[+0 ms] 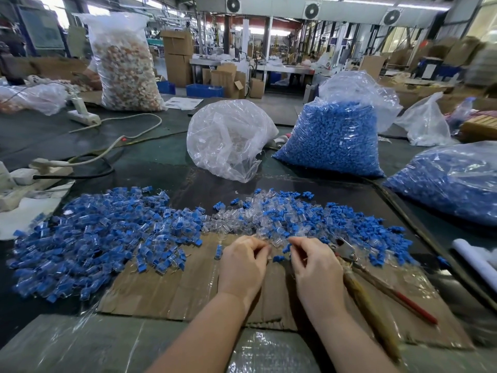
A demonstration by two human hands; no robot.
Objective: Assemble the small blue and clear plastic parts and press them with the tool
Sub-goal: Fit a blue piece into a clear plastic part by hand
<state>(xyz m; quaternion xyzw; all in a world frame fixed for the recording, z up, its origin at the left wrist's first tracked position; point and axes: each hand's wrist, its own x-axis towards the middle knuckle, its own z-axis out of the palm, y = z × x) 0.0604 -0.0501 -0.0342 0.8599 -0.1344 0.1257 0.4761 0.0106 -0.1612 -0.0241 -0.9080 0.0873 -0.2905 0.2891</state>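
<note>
Two bare forearms reach over a worn cardboard mat (166, 292) at a factory bench, both hands working at the near edge of a heap of loose parts. Left hand (243, 262) pinches something small and pale at its curled fingertips, seemingly a clear plastic piece, though it is too small to name with certainty; right hand (313, 265) has fingers curled at a blue part (287, 248), and whether it truly holds it cannot be told. Just right of that hand lies the pressing tool (347, 250), a plier-like crimper with long handles, untouched. Ahead of the fingers spreads the unsorted mix of clear and blue pieces (282, 214); to the left sits a broad pile of joined blue-and-clear units (94, 232), suggesting many are done. Farther back stand a bag of clear shells (228, 138) and two bags of blue inserts (336, 138), so by appearances much work remains. This pair is being fitted, not yet pressed.
</note>
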